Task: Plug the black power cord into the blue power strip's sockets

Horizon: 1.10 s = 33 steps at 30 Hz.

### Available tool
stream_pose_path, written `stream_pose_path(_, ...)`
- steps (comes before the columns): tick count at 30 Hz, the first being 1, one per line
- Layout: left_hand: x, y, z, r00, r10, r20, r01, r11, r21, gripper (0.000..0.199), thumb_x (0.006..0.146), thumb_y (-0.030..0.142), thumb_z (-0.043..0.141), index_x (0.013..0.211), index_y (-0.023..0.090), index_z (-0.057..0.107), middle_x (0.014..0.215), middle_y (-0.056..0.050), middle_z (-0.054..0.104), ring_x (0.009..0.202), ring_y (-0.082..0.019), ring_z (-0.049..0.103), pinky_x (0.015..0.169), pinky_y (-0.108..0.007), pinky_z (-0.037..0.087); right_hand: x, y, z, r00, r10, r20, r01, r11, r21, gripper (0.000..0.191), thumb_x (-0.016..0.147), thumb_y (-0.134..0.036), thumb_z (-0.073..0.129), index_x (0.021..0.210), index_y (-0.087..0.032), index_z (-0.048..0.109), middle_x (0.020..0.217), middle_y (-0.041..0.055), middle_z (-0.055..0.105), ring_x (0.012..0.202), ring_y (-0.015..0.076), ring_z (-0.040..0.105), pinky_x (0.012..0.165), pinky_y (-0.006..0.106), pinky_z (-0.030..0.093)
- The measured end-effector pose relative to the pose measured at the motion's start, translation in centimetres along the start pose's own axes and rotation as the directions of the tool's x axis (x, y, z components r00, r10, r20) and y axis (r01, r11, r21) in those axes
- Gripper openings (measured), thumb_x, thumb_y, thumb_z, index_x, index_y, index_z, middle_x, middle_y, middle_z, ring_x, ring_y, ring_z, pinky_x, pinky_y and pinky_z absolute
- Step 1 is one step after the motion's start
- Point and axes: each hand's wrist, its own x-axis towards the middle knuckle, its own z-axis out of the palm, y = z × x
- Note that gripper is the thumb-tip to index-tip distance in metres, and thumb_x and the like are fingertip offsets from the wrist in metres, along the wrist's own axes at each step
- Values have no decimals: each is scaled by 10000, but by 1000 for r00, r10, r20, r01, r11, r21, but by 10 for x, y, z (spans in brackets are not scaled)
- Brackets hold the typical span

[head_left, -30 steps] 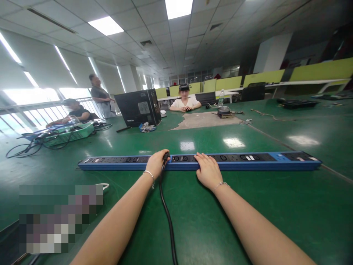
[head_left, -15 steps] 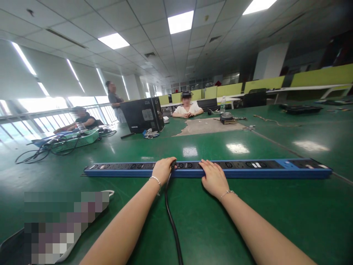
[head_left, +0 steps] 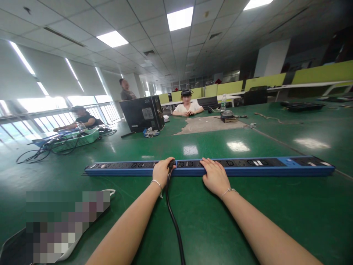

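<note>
A long blue power strip [head_left: 132, 171] with black sockets lies across the green table in front of me. My left hand [head_left: 161, 172] is closed around the black plug [head_left: 171, 163] of a power cord, at the strip's middle. Whether the plug sits fully in a socket I cannot tell. Its black cord [head_left: 174, 221] runs down toward me. My right hand [head_left: 215, 176] rests on the strip to the right of the plug, palm down, fingers stretched out over the top.
A blurred-out item [head_left: 71, 228] lies at the near left. Behind the strip stand a black computer case [head_left: 145, 114], gloves [head_left: 151, 133] and a green basket [head_left: 74, 141] with cables. A person [head_left: 188, 106] sits across the table; two others are at the left.
Both hands stay at nearly the same places on the strip, the left still on the plug. The standing person behind the computer case has shifted right.
</note>
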Motion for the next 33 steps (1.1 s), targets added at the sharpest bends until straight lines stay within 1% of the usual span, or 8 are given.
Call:
stream_pose_path(9,2,-5,-10,990,136,37,-138,989,52,343,844,440,485,1113,252,589,1002,-52,694,942,-205,622,837,-312,453,0,-5,-1,1000,26,5,-26,1000,1,516,717,-97,443,1213,-194,547,1313,31,525,1238,179,424,1070,376,236)
stream_pose_path(13,-3,-3,-3,987,159,7,-159,987,24,316,872,375,453,1141,242,549,1062,-42,675,952,-179,623,851,-286,459,0,-4,-1,1000,15,17,-15,1000,-19,521,722,-112,449,1227,-204,537,1328,26,511,1240,187,416,1066,382,232)
stream_pose_path(17,-5,0,6,995,78,-58,-81,995,-64,272,865,331,472,1110,250,558,966,-19,692,879,-163,642,825,-262,475,0,-2,-1,1000,2,21,-2,1000,-24,522,726,-119,446,1235,-199,531,1335,24,503,1241,188,409,1065,374,228)
stream_pose_path(21,2,-2,-9,977,-110,-181,70,974,-216,308,866,340,463,1141,225,543,1023,-28,680,895,-162,642,834,-255,479,0,-2,-2,1000,-5,24,5,1000,-24,514,734,-128,444,1236,-198,530,1330,28,509,1238,192,412,1062,372,229)
stream_pose_path(24,11,-20,-35,982,-105,-159,75,980,-187,322,851,362,479,1139,239,550,1035,-25,679,916,-180,640,850,-283,479,0,-3,-2,1000,-2,25,2,1000,-17,511,737,-130,446,1236,-203,529,1328,32,510,1238,192,411,1059,375,229)
stream_pose_path(26,15,-40,-52,990,-44,-137,28,992,-120,344,842,383,486,1144,232,552,1069,-40,669,964,-195,629,882,-299,465,0,-3,-2,1000,1,27,-1,1000,-11,513,737,-131,448,1239,-204,525,1330,35,508,1241,193,406,1058,378,228)
stream_pose_path(28,15,-63,-63,994,-56,-94,50,997,-66,368,837,398,480,1152,222,549,1028,-45,684,944,-205,638,876,-309,469,0,-3,-3,999,1,33,0,1000,-8,513,739,-136,449,1243,-201,522,1332,36,506,1244,196,401,1057,379,226)
stream_pose_path(33,7,-106,-65,997,-26,74,22,998,58,406,845,450,424,1172,240,540,1055,-55,678,943,-215,638,834,-309,479,0,-3,-2,999,3,38,-2,1000,-11,514,739,-139,449,1244,-196,522,1341,33,496,1241,201,402,1056,381,224)
